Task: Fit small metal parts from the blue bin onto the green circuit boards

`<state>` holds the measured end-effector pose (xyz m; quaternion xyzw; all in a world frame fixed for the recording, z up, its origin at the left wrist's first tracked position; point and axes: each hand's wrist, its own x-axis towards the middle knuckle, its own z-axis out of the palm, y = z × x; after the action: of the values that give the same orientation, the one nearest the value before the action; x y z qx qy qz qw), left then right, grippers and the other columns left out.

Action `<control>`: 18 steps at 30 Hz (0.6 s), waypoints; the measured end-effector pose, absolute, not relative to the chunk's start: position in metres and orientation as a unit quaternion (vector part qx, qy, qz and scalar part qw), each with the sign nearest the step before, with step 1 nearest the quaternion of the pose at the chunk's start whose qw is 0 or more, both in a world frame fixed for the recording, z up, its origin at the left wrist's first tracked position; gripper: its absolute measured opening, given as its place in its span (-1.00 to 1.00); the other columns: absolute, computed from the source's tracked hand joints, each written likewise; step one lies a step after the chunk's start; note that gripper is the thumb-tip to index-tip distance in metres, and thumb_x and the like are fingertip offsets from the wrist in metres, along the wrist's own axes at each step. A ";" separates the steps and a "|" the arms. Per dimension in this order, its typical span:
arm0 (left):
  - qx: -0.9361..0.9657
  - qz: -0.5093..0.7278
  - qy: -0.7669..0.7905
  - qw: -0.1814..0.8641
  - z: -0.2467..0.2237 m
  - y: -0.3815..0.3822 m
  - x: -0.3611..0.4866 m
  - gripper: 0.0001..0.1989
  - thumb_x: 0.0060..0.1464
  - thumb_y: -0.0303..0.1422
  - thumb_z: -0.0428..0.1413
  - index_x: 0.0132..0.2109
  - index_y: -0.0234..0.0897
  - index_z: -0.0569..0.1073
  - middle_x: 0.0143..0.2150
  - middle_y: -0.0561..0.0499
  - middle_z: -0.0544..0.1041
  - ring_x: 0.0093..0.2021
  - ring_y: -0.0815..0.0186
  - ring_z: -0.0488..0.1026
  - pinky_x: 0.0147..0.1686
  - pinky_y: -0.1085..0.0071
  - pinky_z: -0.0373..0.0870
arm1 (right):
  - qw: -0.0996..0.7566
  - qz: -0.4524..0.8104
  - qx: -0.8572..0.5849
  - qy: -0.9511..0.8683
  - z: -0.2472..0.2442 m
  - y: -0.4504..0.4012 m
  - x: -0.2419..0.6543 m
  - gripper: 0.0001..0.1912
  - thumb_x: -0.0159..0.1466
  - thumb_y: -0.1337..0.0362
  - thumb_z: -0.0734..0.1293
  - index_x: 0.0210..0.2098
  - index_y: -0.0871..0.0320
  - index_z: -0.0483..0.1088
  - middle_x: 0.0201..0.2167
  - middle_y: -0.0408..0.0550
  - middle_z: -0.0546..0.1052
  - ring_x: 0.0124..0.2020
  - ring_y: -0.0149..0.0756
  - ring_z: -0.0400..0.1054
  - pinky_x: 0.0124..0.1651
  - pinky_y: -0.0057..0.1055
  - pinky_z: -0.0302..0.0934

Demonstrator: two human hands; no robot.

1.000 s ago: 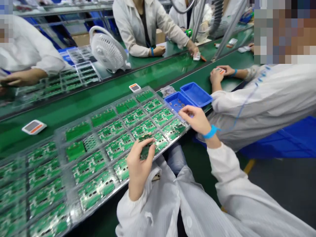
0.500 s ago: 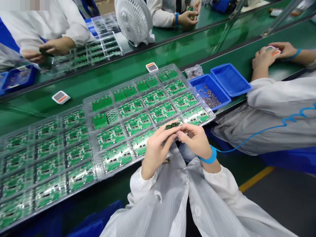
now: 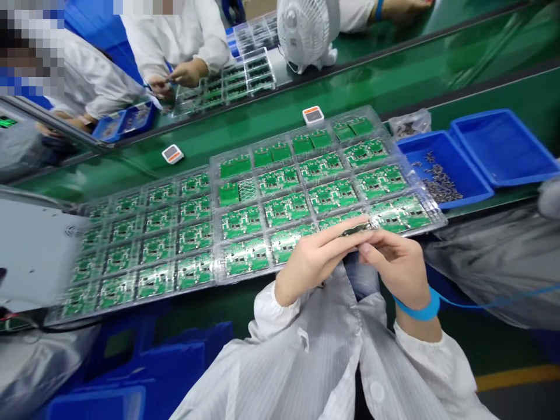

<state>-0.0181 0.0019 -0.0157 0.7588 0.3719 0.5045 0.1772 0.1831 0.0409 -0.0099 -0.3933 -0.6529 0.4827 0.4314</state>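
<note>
A green worktop (image 3: pixel 389 81) runs from left to right across the scene. On its near side lie two clear compartment trays end to end: the left tray (image 3: pixel 175 293) and the right tray (image 3: pixel 417 184), with green circuit boards (image 3: pixel 286 210) in their compartments. Beyond the right tray's right end sit an open blue bin (image 3: pixel 472 178) and, just right of it, a second blue bin (image 3: pixel 503 146). A white fan (image 3: pixel 304 32) stands on the far side. At the near edge of the right tray, the left hand (image 3: pixel 324 254) has its grip clamped on a held board (image 3: pixel 356 228), mostly hidden by fingers. The right hand (image 3: pixel 398 262) meets it there, fingertips together; whether they pinch anything cannot be told. A blue wrist strap (image 3: pixel 417 306) circles the right wrist. Two white-and-orange display units (image 3: pixel 313 115) lie beyond the trays. Small metal parts (image 3: pixel 440 184) are heaped in the open blue bin.
</note>
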 end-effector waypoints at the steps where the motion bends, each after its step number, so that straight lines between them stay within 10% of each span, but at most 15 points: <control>1: 0.766 0.495 0.373 0.173 -0.015 0.001 -0.018 -0.42 0.52 -0.56 0.12 0.54 -0.02 0.45 0.52 -0.09 0.55 0.43 0.20 0.62 0.30 0.29 0.72 | 0.434 0.483 -0.390 -0.653 -0.010 0.041 0.183 -0.79 0.38 0.29 0.51 -0.41 0.09 0.58 -0.56 -0.19 0.59 -0.53 -0.37 0.47 -0.40 -0.45 0.36; 18: 0.718 0.480 0.447 0.234 -0.009 -0.002 -0.022 -0.68 0.47 -0.40 0.28 0.29 -0.10 0.66 0.39 -0.14 0.67 0.40 0.06 0.65 0.33 0.11 0.69 | 0.453 0.536 -0.344 -0.624 -0.014 0.032 0.181 -0.75 0.51 0.14 0.48 -0.30 0.08 0.63 -0.43 -0.10 0.65 -0.43 -0.31 0.51 -0.33 -0.35 0.41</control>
<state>-0.0216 -0.0018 -0.0090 0.7178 0.4471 0.4796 0.2343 0.1809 0.0324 -0.0136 -0.3440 -0.6236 0.5363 0.4529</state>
